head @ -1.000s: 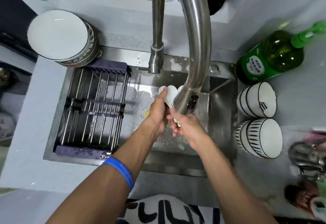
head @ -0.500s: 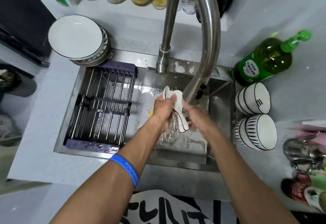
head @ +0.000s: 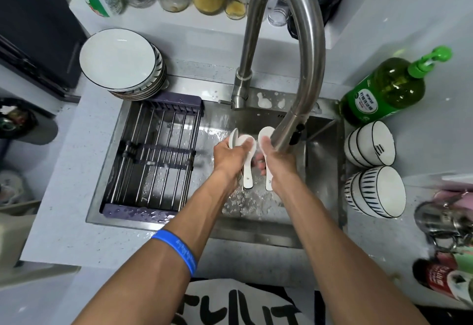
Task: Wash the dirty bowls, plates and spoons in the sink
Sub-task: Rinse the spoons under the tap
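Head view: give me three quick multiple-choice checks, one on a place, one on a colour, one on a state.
1. Where is the plate stack?
A. counter, left of the faucet
B. inside the sink
C. on the drying rack

2. What colour is the soap bottle's pump?
A. red
B. green
C. white

3. What is the left hand doing?
A. hanging idle
B. gripping white spoons
C. turning the faucet

Answers: 1 A, it sits behind the drying rack. 2 B, bright green pump. 3 B, fingers wrap the white spoons.
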Demonstrator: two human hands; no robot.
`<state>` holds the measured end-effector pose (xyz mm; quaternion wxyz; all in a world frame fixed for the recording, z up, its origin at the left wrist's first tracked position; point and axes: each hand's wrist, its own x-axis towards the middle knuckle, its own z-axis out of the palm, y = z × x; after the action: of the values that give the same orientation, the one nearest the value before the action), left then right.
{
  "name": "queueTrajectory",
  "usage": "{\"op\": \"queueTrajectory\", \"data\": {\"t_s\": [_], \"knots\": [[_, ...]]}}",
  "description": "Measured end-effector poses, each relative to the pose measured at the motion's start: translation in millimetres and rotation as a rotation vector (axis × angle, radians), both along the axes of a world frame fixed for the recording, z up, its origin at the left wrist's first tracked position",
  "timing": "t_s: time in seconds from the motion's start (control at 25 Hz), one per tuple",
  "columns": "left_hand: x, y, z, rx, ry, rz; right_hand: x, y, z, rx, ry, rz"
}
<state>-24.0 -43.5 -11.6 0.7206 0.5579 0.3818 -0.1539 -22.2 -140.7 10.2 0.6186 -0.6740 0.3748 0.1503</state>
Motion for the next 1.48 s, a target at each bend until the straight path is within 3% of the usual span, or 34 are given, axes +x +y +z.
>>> {"op": "queueTrajectory", "data": {"t_s": [0.2, 0.36, 0.52, 0.68, 0.84, 0.92, 1.08, 1.48], "knots": [[1.7, -19.1, 2.5, -0.173, 0.041, 0.124, -0.4, -10.5, -2.5, 0.057, 0.041, 0.015], [0.8, -36.0, 9.7, -0.258, 0.064, 0.126, -8.0, -21.8, -4.7, 0.104, -0.054, 0.0], [5.1, -40.3, 14.7, -0.373, -0.015, 0.026, -8.7, -21.8, -8.0, -0.063, -0.108, 0.044], [8.8, -46.5, 12.8, -0.179, -0.017, -0.102, -15.3, -28.2, -4.0, -0.071, -0.127, -0.009], [5.9, -66.1, 10.1, -0.143, -0.063, -0.171, -16.5, -47.1, -0.5, -0.463, -0.204, 0.1], [8.1, -71.2, 6.1, -0.104, -0.042, -0.135, -15.2, -57.8, 2.7, -0.527, -0.206, 0.132], [10.7, -72.7, 4.6, 0.022, 0.015, -0.132, -16.8, -71.6, 5.1, -0.395, -0.179, 0.089], [-5.0, -48.2, 4.2, -0.09, 0.084, -0.08, -19.0, -36.6, -16.9, -0.093, -0.088, 0.057]]}}
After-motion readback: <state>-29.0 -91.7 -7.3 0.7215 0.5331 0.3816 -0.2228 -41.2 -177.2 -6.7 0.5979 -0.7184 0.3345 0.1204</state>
